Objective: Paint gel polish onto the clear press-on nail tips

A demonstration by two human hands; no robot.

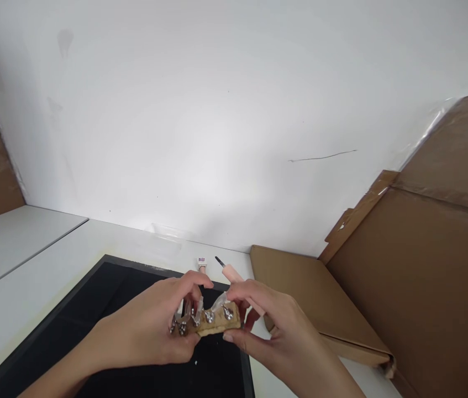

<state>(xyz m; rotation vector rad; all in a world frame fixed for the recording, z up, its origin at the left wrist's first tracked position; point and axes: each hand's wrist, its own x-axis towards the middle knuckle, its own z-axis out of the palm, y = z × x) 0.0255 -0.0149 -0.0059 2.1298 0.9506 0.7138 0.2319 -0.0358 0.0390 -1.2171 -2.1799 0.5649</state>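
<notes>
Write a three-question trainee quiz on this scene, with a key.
1. Which holds the slim pale-pink, dark-tipped stick: the bare left hand or the bare right hand?
2. True or false: the flat brown cardboard box lies to the left of the black rectangular panel.
3. Fill in: the left hand and right hand hold a small tan block bearing shiny ____-coloured pieces.

Key
1. The right hand.
2. False; it lies to the right.
3. Silver.

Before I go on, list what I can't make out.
In the head view:
Left end of the tan block with silver metal pieces: behind the left hand.
Purple marking on the small white square piece: too small to read.
Near side of the flat black panel: cut by the bottom edge.
</notes>
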